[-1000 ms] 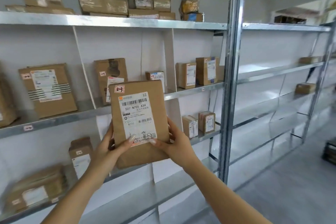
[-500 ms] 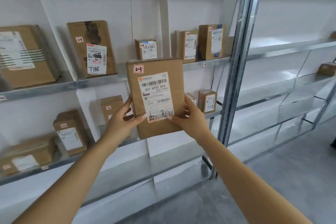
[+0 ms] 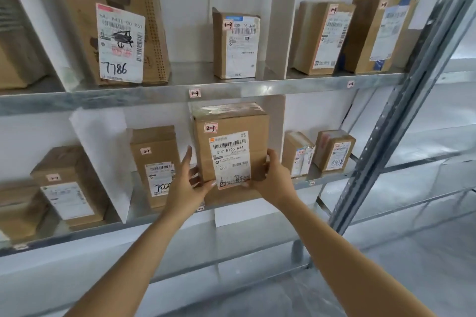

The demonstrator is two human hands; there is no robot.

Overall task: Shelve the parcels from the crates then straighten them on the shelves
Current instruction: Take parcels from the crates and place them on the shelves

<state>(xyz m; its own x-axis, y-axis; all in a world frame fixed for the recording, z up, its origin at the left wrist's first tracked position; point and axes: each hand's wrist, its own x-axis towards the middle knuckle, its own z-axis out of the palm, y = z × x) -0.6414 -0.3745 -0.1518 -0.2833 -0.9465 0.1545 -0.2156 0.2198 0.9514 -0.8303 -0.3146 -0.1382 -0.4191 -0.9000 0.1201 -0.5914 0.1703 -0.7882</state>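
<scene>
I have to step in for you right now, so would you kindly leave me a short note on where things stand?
Left hand: on the lower left edge of the held parcel, fingers partly spread.
Right hand: gripping its lower right edge.
The parcel, tagged 2-3 with label 507-N705 A34, is upright at the middle shelf, between the 2-3 box on its left and two small boxes on its right. Whether it rests fully on the shelf I cannot tell.
Done: parcel brought to its bay.
Left: release it, square it with its neighbours, then fetch more; the crates are out of view.
</scene>
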